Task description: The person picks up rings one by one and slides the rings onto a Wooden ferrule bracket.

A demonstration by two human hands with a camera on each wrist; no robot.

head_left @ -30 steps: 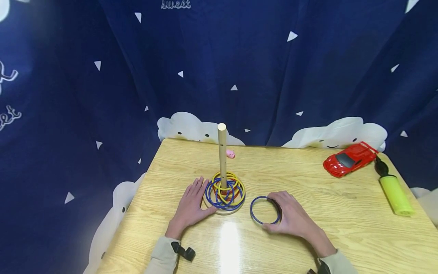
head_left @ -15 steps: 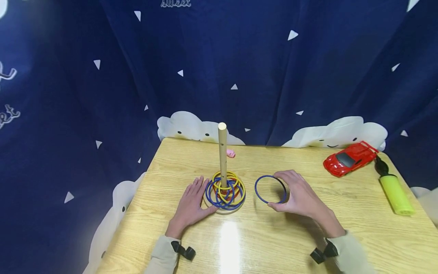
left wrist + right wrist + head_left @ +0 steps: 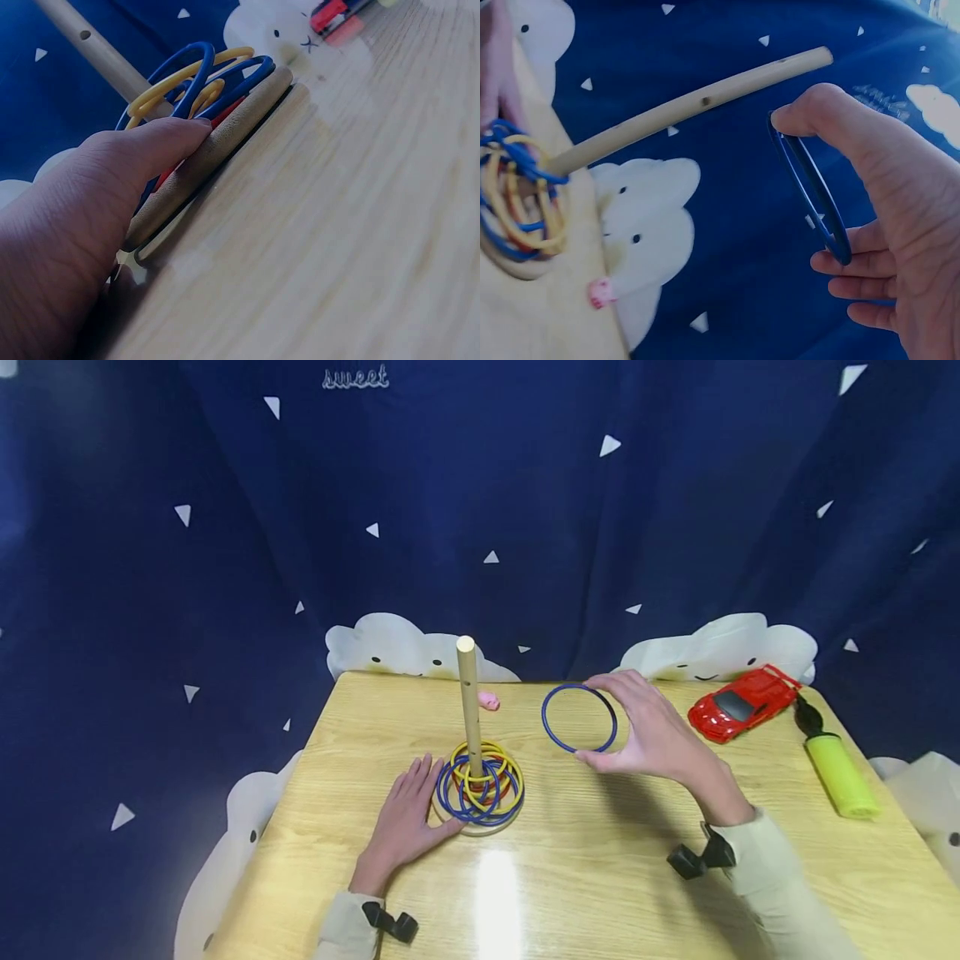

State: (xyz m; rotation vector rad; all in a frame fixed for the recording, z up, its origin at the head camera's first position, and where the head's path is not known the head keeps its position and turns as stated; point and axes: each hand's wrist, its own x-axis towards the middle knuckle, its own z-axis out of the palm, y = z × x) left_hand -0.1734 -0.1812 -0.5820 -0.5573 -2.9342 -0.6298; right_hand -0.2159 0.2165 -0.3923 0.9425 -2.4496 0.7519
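Observation:
In the head view a wooden peg (image 3: 470,710) rises from a round wooden base (image 3: 483,832). Several blue, yellow and red rings (image 3: 491,819) lie heaped around its foot. My left hand (image 3: 405,818) rests at the base's left side, fingers extended; in the left wrist view its thumb (image 3: 161,146) lies on the base's rim (image 3: 251,112). To the peg's right, my right hand (image 3: 656,731) holds a blue ring (image 3: 544,717) above the table, thumb at one side and fingers at the other. The right wrist view shows that ring (image 3: 838,241) nearly edge-on, apart from the peg.
A small pink toy (image 3: 489,701) sits behind the peg. At the table's right are a red toy car (image 3: 738,703) and a yellow-green pump (image 3: 840,777) with a black end. A dark blue curtain (image 3: 465,485) with white clouds hangs behind the wooden table (image 3: 600,877).
My right hand has lifted the blue ring off the table and carried it up and away from me. The left hand stays at the base. The head view has shifted slightly.

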